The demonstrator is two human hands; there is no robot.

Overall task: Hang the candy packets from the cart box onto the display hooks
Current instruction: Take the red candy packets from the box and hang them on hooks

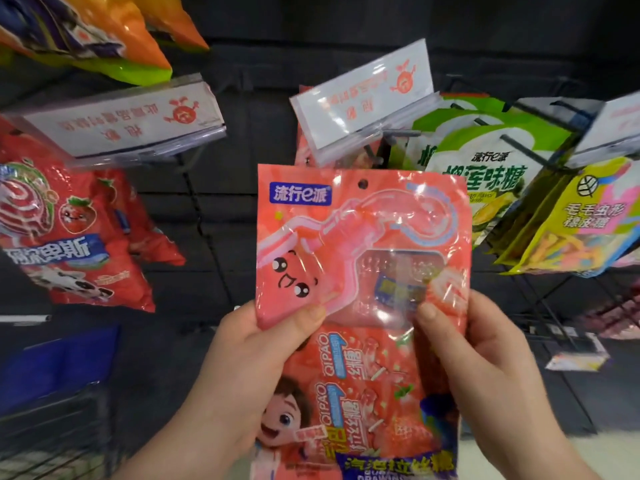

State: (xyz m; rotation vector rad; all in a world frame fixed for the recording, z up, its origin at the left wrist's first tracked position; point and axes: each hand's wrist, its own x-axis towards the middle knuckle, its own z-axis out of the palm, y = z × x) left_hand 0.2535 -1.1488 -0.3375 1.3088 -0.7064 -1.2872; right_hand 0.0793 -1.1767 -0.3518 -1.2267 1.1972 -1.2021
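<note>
Candy packet [360, 244], a glossy pink plastic pouch with a round punched hole near its top edge, stands upright between both hands, over a redder, crinkly second packet [374, 393]. Shiny red bags [69, 237] hang up-left of the left hand [242, 358], which pinches the pouch's lower left corner. The right hand [478, 358] grips its lower right edge. Above that hand are a clear label holder [360, 98] and green pouches [485, 174] on black wire hooks [526, 152], against a dark panel [263, 133].

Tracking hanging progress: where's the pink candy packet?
The pink candy packet is centre of the head view, pinched between left hand and right hand, its top just below the middle price tag.
</note>
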